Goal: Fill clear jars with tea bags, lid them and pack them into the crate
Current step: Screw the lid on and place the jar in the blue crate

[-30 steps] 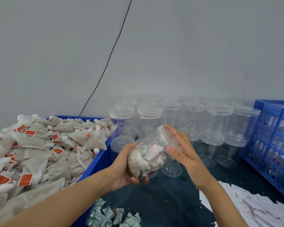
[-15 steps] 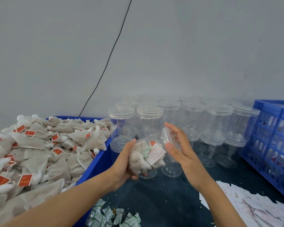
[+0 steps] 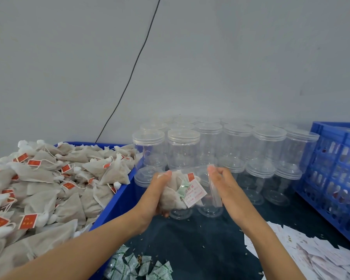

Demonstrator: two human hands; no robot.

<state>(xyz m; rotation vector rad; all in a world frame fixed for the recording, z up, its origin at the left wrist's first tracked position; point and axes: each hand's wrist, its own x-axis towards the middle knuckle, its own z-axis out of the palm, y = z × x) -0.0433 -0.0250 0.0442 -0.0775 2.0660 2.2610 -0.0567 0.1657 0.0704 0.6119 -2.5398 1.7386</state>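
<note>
A clear jar (image 3: pixel 183 191) packed with tea bags and a white paper slip lies on its side in the air between my hands. My left hand (image 3: pixel 156 196) grips its bottom end, fingers curled round it. My right hand (image 3: pixel 228 188) lies with straight fingers flat against the clear lid (image 3: pixel 213 188) on the jar's mouth. The blue crate (image 3: pixel 335 168) stands at the right edge, with jars dimly visible through its slotted wall. At the left, a heap of loose tea bags (image 3: pixel 49 178) with red tags fills a blue bin (image 3: pixel 117 201).
Several empty lidded clear jars (image 3: pixel 238 146) stand in rows against the wall behind my hands, some stacked upside down. White paper slips (image 3: pixel 311 257) lie at the lower right, small green sachets (image 3: pixel 137 267) at the bottom centre. A black cable (image 3: pixel 129 77) runs down the wall.
The jar has turned from tilted up-right to nearly level. My right hand slid along the lid, its fingers now flatter against it. My left hand kept its hold.
</note>
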